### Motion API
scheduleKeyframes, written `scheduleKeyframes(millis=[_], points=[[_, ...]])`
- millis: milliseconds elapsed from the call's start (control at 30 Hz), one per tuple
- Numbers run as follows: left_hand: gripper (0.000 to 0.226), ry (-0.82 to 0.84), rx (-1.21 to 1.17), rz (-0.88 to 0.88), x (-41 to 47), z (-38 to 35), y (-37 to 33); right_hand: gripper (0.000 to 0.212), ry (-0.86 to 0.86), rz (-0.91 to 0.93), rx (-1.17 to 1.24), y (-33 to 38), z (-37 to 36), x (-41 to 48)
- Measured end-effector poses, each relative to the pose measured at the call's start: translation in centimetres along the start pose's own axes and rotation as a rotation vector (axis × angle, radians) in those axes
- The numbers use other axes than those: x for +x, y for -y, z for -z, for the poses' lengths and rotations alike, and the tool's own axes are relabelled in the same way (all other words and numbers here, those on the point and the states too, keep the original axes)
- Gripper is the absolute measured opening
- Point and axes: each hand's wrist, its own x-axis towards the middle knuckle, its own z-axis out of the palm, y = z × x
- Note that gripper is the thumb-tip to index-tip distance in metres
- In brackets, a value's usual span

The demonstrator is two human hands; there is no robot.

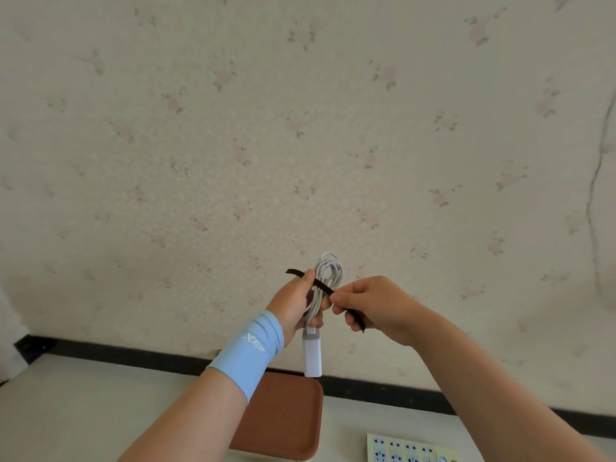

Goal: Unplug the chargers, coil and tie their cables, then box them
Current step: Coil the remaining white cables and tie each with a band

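Left hand (295,303) grips the light, springy coiled cable (325,281); right hand (373,308) pinches the limp black tie (321,285) across it.

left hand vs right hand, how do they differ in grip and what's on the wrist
The left hand grips the coiled white cable, charger hanging below; the right hand pinches only the black tie. The left wrist wears a blue sleeve; the right is bare. Both touch the tie.

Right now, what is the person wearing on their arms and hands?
The left hand and right hand are bare, no gloves. A light blue wristband with a white printed logo sits on the left wrist. The right forearm has no sleeve.
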Motion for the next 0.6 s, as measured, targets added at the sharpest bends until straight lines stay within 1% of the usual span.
scheduleKeyframes(millis=[100,200,267,300,400,467,567,600], points=[[0.039,0.131,-0.104,0.005,-0.4,0.2,-0.3,0.015,0.013,-0.024,-0.055,0.1,1.0,0.0],[0.037,0.298,-0.155,0.057,-0.7,0.9,-0.7,0.022,0.016,-0.024,-0.217,-0.5,1.6,0.2],[0.041,0.364,-0.14,0.093,-0.8,1.3,-0.8,0.015,0.032,0.027,-0.299,-0.8,1.7,0.3],[0.043,0.381,-0.125,0.104,-0.8,1.4,-0.8,0.011,0.03,0.056,-0.333,-0.9,1.7,0.4],[0.044,0.399,-0.035,0.101,-0.8,1.5,-0.7,0.016,-0.027,0.126,-0.439,-1.2,1.7,0.7],[0.045,0.405,0.077,0.085,-0.8,1.6,-0.7,0.003,-0.069,0.171,-0.488,-1.6,1.8,0.9],[0.047,0.394,0.198,0.063,-0.9,1.6,-0.9,0.008,-0.147,0.305,-0.566,-1.8,1.8,1.0],[0.047,0.392,0.222,0.063,-1.0,1.5,-1.0,0.013,-0.149,0.312,-0.584,-1.7,1.9,1.0]])
